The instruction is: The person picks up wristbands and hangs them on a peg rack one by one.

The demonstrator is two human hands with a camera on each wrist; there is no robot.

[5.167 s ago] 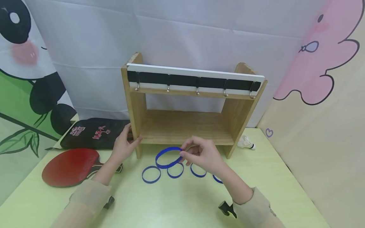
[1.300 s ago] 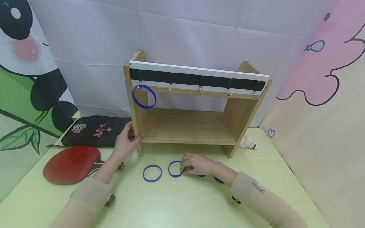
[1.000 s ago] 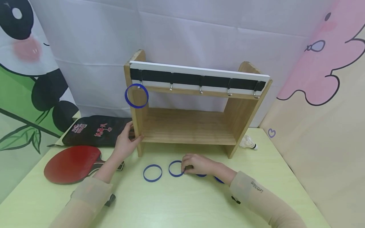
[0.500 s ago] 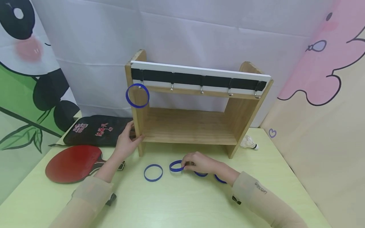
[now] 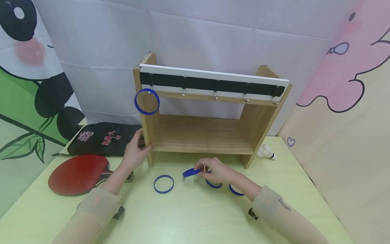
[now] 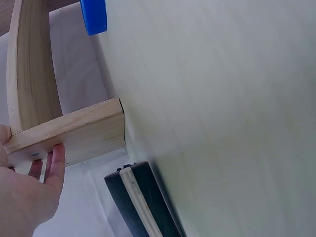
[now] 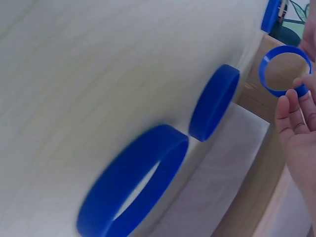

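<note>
A wooden shelf (image 5: 201, 149) stands on the table, with a row of metal hooks along its upper front. My left hand (image 5: 135, 152) grips its left side panel, thumb in front and fingers on the outer face; the left wrist view shows the fingers against the panel (image 6: 94, 136). A blue ring (image 5: 147, 113) hangs from the leftmost hook. My right hand (image 5: 214, 170) pinches another blue ring (image 5: 191, 172), tilted and lifted off the table. A flat blue ring (image 5: 164, 192) lies to its left. Two more rings, partly covered by the right hand and forearm, lie to the right.
A red table tennis bat (image 5: 77, 174) lies at the left, with a black case (image 5: 103, 139) behind it. A shuttlecock (image 5: 266, 152) rests beside the shelf's right side. A white cloth (image 5: 201, 40) hangs behind the shelf.
The ring held earlier now hangs on the leftmost hook and has stopped swinging. My right hand has picked up a second ring from the table and raised it. The left hand stays on the shelf.
</note>
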